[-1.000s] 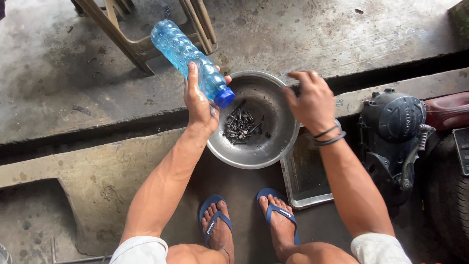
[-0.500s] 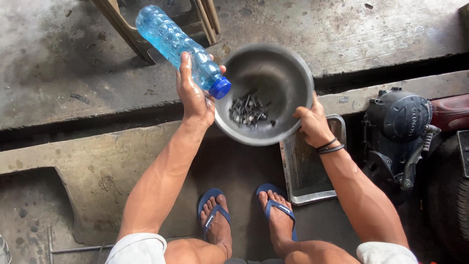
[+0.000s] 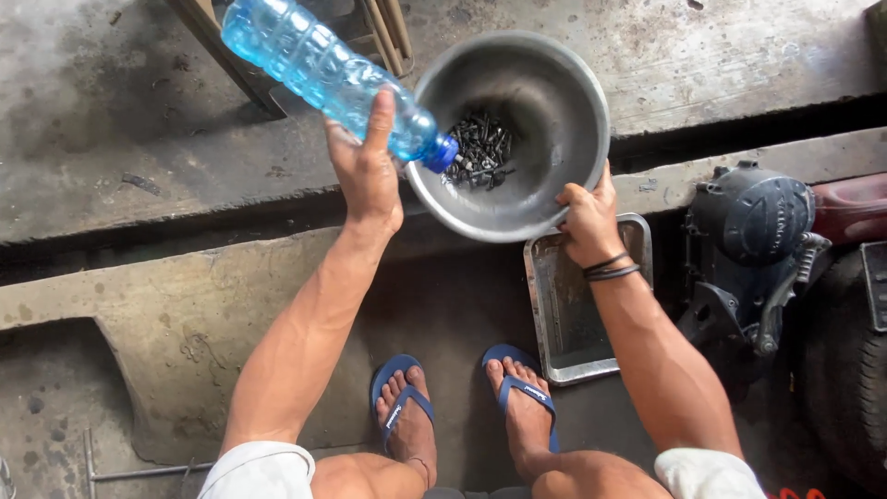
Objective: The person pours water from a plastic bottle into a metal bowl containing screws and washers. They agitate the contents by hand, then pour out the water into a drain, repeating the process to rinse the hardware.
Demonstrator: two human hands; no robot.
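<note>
The left hand (image 3: 365, 176) is wrapped around a clear blue plastic bottle (image 3: 328, 79), whose long axis runs diagonally from upper left down to lower right, its blue cap end pointing into the metal bowl (image 3: 554, 83). The right hand (image 3: 589, 220) grips that bowl's lower rim, holding it tilted so its mouth faces the camera, with a heap of dark screws (image 3: 479, 150) inside. Below the right wrist lies a rectangular metal tray (image 3: 565, 319) on the concrete floor (image 3: 139, 296), with a dark engine cover (image 3: 759, 217) to the right.

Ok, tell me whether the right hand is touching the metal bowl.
Touching. The head view shows the right hand gripping the lower rim of the metal bowl, fingers curled over its edge.
</note>
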